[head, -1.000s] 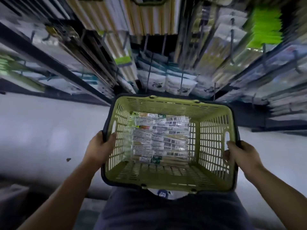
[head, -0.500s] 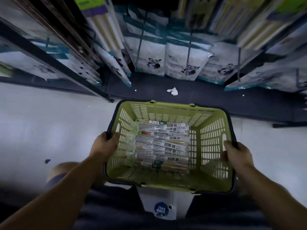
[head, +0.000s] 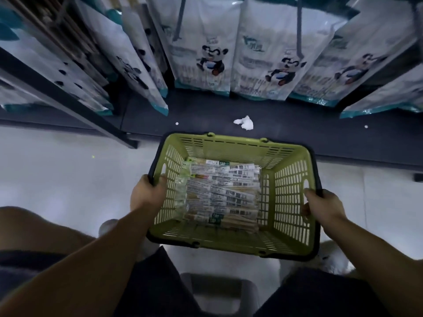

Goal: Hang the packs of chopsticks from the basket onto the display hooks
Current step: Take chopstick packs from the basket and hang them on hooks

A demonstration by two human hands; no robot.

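The left forearm (head: 96,255) and right forearm (head: 375,255) reach forward. The left hand (head: 146,195) curls over the left rim of the green slatted plastic basket (head: 229,148); the right hand (head: 322,207) grips its right rim.

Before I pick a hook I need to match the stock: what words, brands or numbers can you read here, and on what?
No text here can be quoted.
chopstick packs in the basket: barcodes and small print, too blurred to read.
green label on the nearest pack: pale marks, unreadable.
panda bags hanging on the display: a panda drawing and lines of print, too blurred to read.
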